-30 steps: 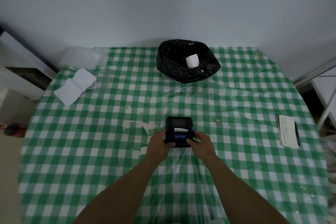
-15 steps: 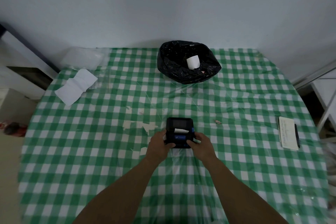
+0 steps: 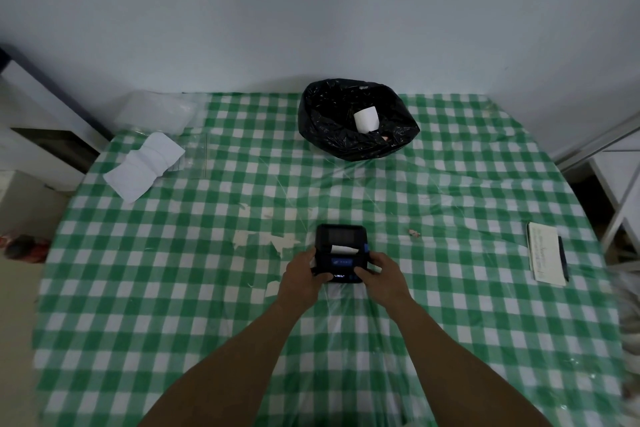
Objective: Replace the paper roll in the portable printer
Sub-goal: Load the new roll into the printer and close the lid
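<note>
In black bag (image 3: 322, 128), paper roll (image 3: 366, 118)

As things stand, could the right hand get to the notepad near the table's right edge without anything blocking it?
Probably yes, once it lets go: the right hand now grips the portable printer, and only bare checked tablecloth lies between it and the notepad. Whether the arm stretches that far is uncertain.

Green-and-white checked tablecloth (image 3: 214, 291) under clear plastic film. Landmark: black bag (image 3: 322, 121), far centre, against the wall (image 3: 311, 10). Well left of bag: creased white sheet (image 3: 143, 166), clear packaging (image 3: 156, 113) just behind it. Nearer than bag, slightly left: worn white patches (image 3: 266, 241). Far right and nearer: notepad (image 3: 545, 258), pen (image 3: 562, 258) along its right edge.
</note>
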